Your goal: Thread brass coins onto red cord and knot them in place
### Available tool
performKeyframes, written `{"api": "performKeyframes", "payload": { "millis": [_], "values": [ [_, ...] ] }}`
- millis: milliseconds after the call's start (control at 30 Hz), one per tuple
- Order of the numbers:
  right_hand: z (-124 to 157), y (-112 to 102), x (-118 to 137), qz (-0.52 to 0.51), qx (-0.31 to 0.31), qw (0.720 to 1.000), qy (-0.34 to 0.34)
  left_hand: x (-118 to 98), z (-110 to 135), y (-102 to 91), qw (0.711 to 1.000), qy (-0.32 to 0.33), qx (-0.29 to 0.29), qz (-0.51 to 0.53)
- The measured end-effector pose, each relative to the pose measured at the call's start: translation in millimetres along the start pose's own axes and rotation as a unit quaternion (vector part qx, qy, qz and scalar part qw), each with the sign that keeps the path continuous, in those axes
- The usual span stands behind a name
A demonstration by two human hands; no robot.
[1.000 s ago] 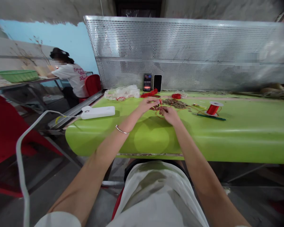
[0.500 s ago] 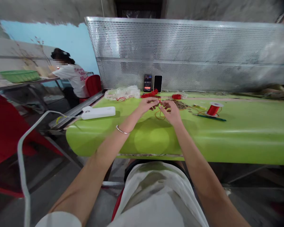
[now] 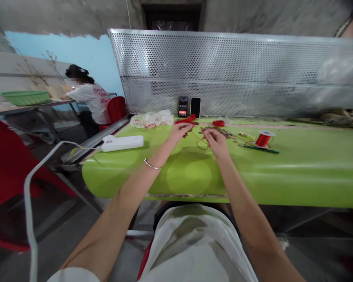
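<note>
I work the thin cord (image 3: 202, 149) left of the red spool (image 3: 262, 139), left hand (image 3: 181, 131) and right hand (image 3: 217, 141) each apparently pinching it; this looks like a cord-drawing step, and the next move seems to want light, even tension.

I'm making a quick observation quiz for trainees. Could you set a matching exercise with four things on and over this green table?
Things:
1. Spool
2. Silver bracelet
3. Two phones
4. Thin cord

Places or states:
A. Upright before the perforated panel
B. Looping between the left hand and the right hand
C. Wound with red, right of both hands
D. Around the left forearm

Pairs: 1-C, 2-D, 3-A, 4-B.
</note>
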State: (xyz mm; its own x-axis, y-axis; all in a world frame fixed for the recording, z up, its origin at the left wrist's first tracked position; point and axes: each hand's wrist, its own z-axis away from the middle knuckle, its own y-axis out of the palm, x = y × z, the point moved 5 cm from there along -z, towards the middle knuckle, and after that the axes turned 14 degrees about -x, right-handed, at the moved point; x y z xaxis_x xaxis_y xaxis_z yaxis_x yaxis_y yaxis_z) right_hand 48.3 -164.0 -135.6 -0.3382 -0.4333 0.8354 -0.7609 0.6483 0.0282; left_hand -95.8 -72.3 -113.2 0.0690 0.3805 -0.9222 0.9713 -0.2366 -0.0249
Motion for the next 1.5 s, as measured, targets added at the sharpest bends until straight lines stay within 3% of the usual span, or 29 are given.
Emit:
{"api": "performKeyframes", "payload": {
  "millis": [333, 433, 567, 833, 933, 1100, 1167, 1267, 1333, 1400, 1500],
  "values": [
    [-4, -14, 1, -0.172, -0.075, 0.979, 0.076, 6, -10, -21.9, 0.987, -0.026, -0.157, 0.013],
    [-6, -19, 1, -0.268, -0.103, 0.951, 0.115, 7, -11, -28.0, 0.975, -0.029, -0.21, 0.067],
    [-6, -25, 1, -0.387, -0.135, 0.893, 0.184, 6, -11, -35.7, 0.949, -0.031, -0.281, 0.136],
    [-7, -42, -10, -0.497, -0.213, 0.797, 0.268, 11, -11, -55.7, 0.888, -0.075, -0.408, 0.2],
    [-9, -48, -18, -0.486, -0.227, 0.795, 0.282, 11, -11, -59.1, 0.88, -0.079, -0.421, 0.205],
    [-25, -52, -27, -0.403, -0.205, 0.845, 0.285, 10, -9, -57.1, 0.888, -0.092, -0.402, 0.202],
    [-41, -54, -30, -0.345, -0.198, 0.879, 0.263, 9, -8, -56.4, 0.89, -0.095, -0.396, 0.206],
    [-69, -65, -35, -0.175, -0.214, 0.945, 0.172, 7, -7, -56.5, 0.891, -0.092, -0.395, 0.205],
    [-85, -74, -41, 0.006, -0.215, 0.971, 0.107, 6, -5, -55.1, 0.894, -0.103, -0.389, 0.197],
    [-95, -78, -51, 0.211, -0.17, 0.96, 0.063, 8, -4, -48.3, 0.911, -0.138, -0.342, 0.184],
    [-98, -79, -72, 0.421, -0.065, 0.903, 0.053, 12, -3, -32.2, 0.94, -0.2, -0.226, 0.162]
  ]
}}
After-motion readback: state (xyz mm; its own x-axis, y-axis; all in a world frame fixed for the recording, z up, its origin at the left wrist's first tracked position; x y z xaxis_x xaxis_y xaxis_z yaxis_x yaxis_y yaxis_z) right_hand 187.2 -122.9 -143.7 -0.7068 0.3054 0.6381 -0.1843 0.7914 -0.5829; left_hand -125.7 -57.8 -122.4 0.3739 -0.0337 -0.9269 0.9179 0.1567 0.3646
